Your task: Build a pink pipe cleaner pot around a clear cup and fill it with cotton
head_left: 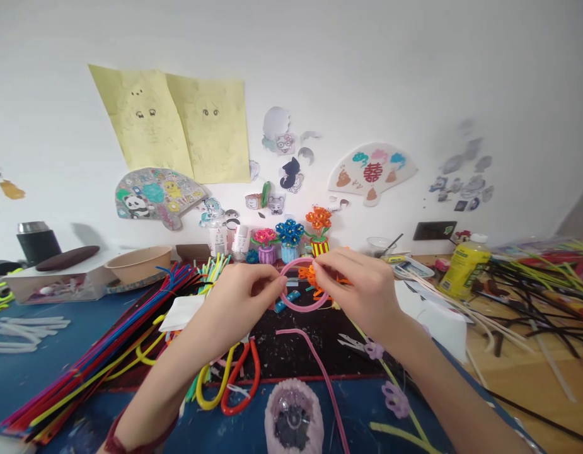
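A pink pipe cleaner ring point(306, 309) is held up over the dark mat between my two hands. My left hand point(246, 290) pinches its left side between thumb and fingers. On the opposite side, my right hand point(362, 287) has its thumb and fingertips closed on the same ring. Below the ring lies a separate pink pipe cleaner point(319, 366), bent at its far end and running toward me. Orange pipe cleaner pieces point(310, 275) show behind the ring, partly covered by it and my right hand.
Scissors with red point(256, 378) and yellow handles lie near my left forearm, beside a bundle of coloured pipe cleaners point(116, 340). Small potted pipe-cleaner flowers point(290, 233) stand by the wall. A yellow bottle point(465, 266) is at right. A lilac fuzzy-edged object point(294, 416) sits in front.
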`<act>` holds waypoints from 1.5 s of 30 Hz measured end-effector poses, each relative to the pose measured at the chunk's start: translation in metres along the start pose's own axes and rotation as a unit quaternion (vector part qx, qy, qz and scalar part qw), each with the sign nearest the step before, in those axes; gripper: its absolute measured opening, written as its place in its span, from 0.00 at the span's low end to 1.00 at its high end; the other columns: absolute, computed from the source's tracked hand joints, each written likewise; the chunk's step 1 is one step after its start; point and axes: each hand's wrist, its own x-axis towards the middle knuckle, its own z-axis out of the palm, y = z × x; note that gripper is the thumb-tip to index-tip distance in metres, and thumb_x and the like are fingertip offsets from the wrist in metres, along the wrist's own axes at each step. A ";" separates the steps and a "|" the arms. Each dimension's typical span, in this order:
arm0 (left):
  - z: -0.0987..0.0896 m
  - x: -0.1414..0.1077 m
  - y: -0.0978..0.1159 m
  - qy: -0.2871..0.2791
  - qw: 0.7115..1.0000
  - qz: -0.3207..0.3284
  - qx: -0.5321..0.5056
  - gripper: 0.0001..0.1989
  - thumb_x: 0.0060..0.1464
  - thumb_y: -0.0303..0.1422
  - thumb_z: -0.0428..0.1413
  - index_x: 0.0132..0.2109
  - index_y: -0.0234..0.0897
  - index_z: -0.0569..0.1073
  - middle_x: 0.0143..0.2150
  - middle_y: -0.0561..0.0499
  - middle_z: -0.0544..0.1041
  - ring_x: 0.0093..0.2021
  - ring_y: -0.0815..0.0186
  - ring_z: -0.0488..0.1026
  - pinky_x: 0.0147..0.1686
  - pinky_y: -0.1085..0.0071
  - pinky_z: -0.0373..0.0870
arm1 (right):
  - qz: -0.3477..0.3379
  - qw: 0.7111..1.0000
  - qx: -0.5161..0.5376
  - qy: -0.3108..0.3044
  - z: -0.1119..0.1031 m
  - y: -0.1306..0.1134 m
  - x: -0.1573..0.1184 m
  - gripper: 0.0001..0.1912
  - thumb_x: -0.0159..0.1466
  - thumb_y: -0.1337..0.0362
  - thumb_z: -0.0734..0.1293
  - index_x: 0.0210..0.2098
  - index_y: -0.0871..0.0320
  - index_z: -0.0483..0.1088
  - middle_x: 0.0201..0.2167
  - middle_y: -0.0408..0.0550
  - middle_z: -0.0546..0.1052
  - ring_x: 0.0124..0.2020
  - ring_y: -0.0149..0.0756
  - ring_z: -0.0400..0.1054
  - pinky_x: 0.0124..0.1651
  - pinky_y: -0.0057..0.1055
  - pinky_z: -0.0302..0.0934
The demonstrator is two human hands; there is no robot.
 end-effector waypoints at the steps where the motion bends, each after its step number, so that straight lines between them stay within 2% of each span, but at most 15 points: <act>1: 0.000 0.000 -0.001 -0.006 1.000 -0.004 0.004 0.21 0.62 0.35 0.50 0.20 0.37 0.67 0.16 0.57 0.64 0.17 0.73 0.58 0.16 0.77 0.53 | -0.006 1.000 0.000 0.001 0.001 0.000 -0.001 0.11 0.65 0.73 0.63 0.28 0.59 0.73 0.23 0.44 0.76 0.22 0.30 0.66 0.28 0.27 0.58; 5: -0.001 -0.001 0.001 0.021 0.998 -0.021 0.048 0.13 0.62 0.38 0.52 0.35 0.37 0.76 0.25 0.54 0.76 0.21 0.71 0.67 0.20 0.76 0.59 | -0.037 0.999 0.013 -0.009 0.003 -0.001 -0.004 0.11 0.66 0.73 0.63 0.29 0.60 0.73 0.26 0.47 0.78 0.25 0.30 0.69 0.30 0.27 0.60; 8: 0.000 -0.002 0.004 0.067 0.993 0.018 0.092 0.09 0.61 0.36 0.54 0.43 0.39 0.77 0.34 0.51 0.80 0.28 0.68 0.72 0.27 0.73 0.65 | -0.069 0.997 0.008 -0.020 0.004 -0.002 -0.007 0.11 0.67 0.72 0.63 0.29 0.60 0.73 0.27 0.47 0.78 0.27 0.31 0.69 0.33 0.28 0.63; 11: 0.001 -0.004 0.005 0.082 0.988 0.063 0.119 0.07 0.62 0.33 0.54 0.40 0.40 0.77 0.36 0.51 0.80 0.34 0.65 0.75 0.32 0.71 0.67 | -0.094 0.995 0.008 -0.033 0.003 -0.004 -0.009 0.11 0.67 0.72 0.63 0.29 0.60 0.72 0.28 0.48 0.78 0.29 0.33 0.71 0.36 0.30 0.65; 14: 0.001 -0.006 0.005 0.077 0.988 0.073 0.115 0.06 0.61 0.31 0.55 0.38 0.40 0.78 0.35 0.53 0.80 0.34 0.66 0.76 0.32 0.71 0.66 | -0.095 0.995 0.024 -0.035 0.003 -0.005 -0.008 0.08 0.67 0.72 0.64 0.32 0.60 0.73 0.30 0.49 0.79 0.31 0.33 0.73 0.37 0.31 0.66; 17: 0.001 -0.007 0.004 0.086 0.986 0.090 0.109 0.06 0.61 0.30 0.55 0.38 0.39 0.77 0.34 0.53 0.80 0.34 0.67 0.76 0.33 0.72 0.66 | -0.059 0.996 0.058 -0.029 0.004 -0.008 -0.006 0.06 0.66 0.73 0.65 0.34 0.60 0.73 0.30 0.47 0.80 0.31 0.32 0.74 0.35 0.28 0.67; 20: 0.003 -0.008 0.003 0.104 0.982 0.106 0.115 0.06 0.61 0.29 0.55 0.37 0.38 0.77 0.33 0.54 0.80 0.34 0.68 0.75 0.33 0.72 0.66 | -0.005 0.996 0.083 -0.010 0.005 -0.011 -0.004 0.06 0.65 0.70 0.69 0.31 0.58 0.72 0.25 0.43 0.79 0.25 0.30 0.72 0.29 0.25 0.66; 23: 0.003 -0.009 0.003 0.110 0.981 0.109 0.114 0.06 0.61 0.29 0.55 0.37 0.37 0.77 0.33 0.54 0.80 0.33 0.68 0.75 0.32 0.73 0.65 | 0.029 0.996 0.088 0.003 0.005 -0.013 -0.004 0.07 0.63 0.69 0.71 0.28 0.58 0.72 0.22 0.41 0.78 0.21 0.28 0.70 0.26 0.24 0.66; 28: 0.002 -0.009 0.005 0.103 0.984 0.093 0.107 0.06 0.61 0.29 0.56 0.38 0.38 0.78 0.33 0.54 0.80 0.33 0.68 0.75 0.32 0.72 0.65 | 0.050 0.993 0.100 -0.028 0.000 -0.015 0.000 0.04 0.60 0.70 0.73 0.36 0.61 0.75 0.26 0.44 0.79 0.24 0.29 0.72 0.29 0.24 0.67; 36: 0.003 -0.008 0.005 0.091 0.985 0.105 0.107 0.07 0.61 0.30 0.55 0.38 0.37 0.79 0.33 0.53 0.80 0.33 0.67 0.75 0.32 0.72 0.65 | 0.002 0.996 0.079 -0.043 -0.001 -0.017 0.002 0.02 0.64 0.72 0.69 0.35 0.63 0.76 0.31 0.49 0.81 0.31 0.32 0.74 0.36 0.27 0.67; 38: 0.003 -0.007 0.005 0.084 0.985 0.103 0.108 0.07 0.62 0.30 0.55 0.39 0.37 0.79 0.33 0.52 0.79 0.33 0.67 0.74 0.31 0.72 0.64 | 0.033 0.992 0.101 -0.060 -0.001 -0.018 0.002 0.04 0.64 0.72 0.69 0.34 0.62 0.76 0.30 0.48 0.81 0.30 0.32 0.73 0.35 0.28 0.66; 40: 0.003 -0.007 0.003 0.078 0.987 0.095 0.100 0.07 0.61 0.30 0.55 0.39 0.37 0.79 0.33 0.52 0.79 0.33 0.67 0.74 0.32 0.72 0.64 | 0.124 0.972 0.169 -0.103 -0.004 -0.017 0.004 0.04 0.63 0.69 0.69 0.33 0.61 0.77 0.28 0.46 0.80 0.28 0.32 0.72 0.32 0.27 0.65; 41: 0.002 -0.006 0.002 0.075 0.989 0.092 0.093 0.07 0.61 0.30 0.56 0.38 0.37 0.79 0.33 0.52 0.79 0.33 0.67 0.74 0.32 0.72 0.64 | 0.184 0.949 0.216 -0.135 -0.005 -0.015 0.005 0.04 0.63 0.67 0.69 0.32 0.60 0.77 0.27 0.45 0.79 0.27 0.31 0.72 0.30 0.26 0.64; 43: 0.001 -0.005 -0.001 0.070 0.991 0.085 0.076 0.06 0.60 0.30 0.57 0.37 0.37 0.79 0.32 0.53 0.78 0.32 0.68 0.73 0.32 0.72 0.63 | 0.293 0.880 0.314 -0.202 -0.008 -0.010 0.008 0.09 0.64 0.61 0.69 0.30 0.59 0.76 0.23 0.44 0.77 0.24 0.29 0.69 0.27 0.25 0.62; 45: 0.000 -0.003 -0.002 0.059 0.994 0.078 0.057 0.06 0.60 0.30 0.58 0.36 0.38 0.79 0.31 0.53 0.78 0.32 0.69 0.72 0.32 0.72 0.63 | 0.354 0.814 0.388 -0.248 -0.009 -0.003 0.009 0.15 0.64 0.55 0.68 0.26 0.59 0.75 0.20 0.43 0.74 0.21 0.28 0.66 0.24 0.25 0.59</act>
